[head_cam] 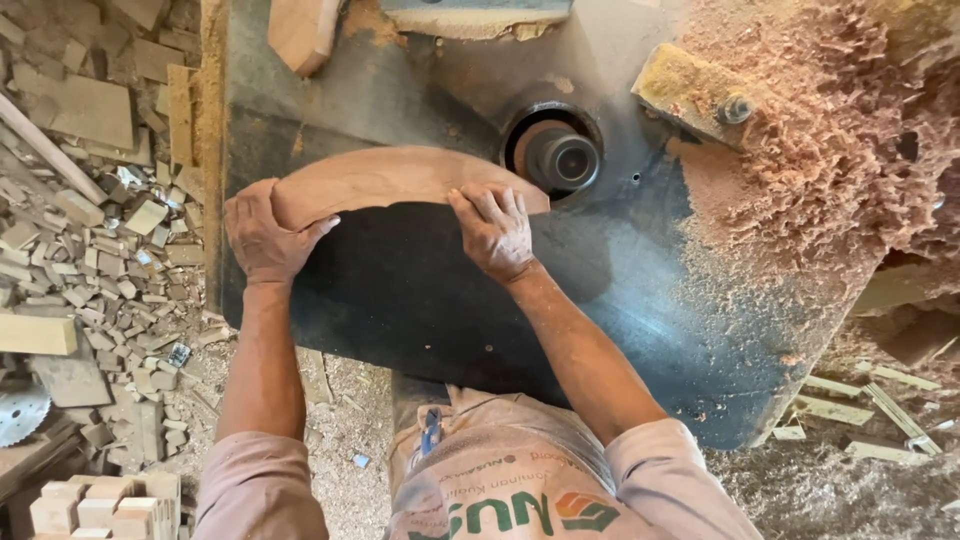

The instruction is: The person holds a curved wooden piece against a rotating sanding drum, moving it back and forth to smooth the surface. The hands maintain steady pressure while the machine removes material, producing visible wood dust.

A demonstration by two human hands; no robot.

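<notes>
Room: bare dark machine table (420,300) below the hands; sawdust heap (830,150) crowds the right.
Workpiece: curved wooden piece (390,180), long axis left-right, right tip just beside spindle cutter (565,160).
Left hand (262,238): fingers wrapped around the left end.
Right hand (495,232): fingers spread flat, pressing on top.

We see one printed item only: a pale sack (500,490) worn like an apron at our waist, at the bottom edge of the view between our arms. Its beige cloth carries large green lettering, a small orange, green and blue emblem, and a thin line of orange print above
</notes>
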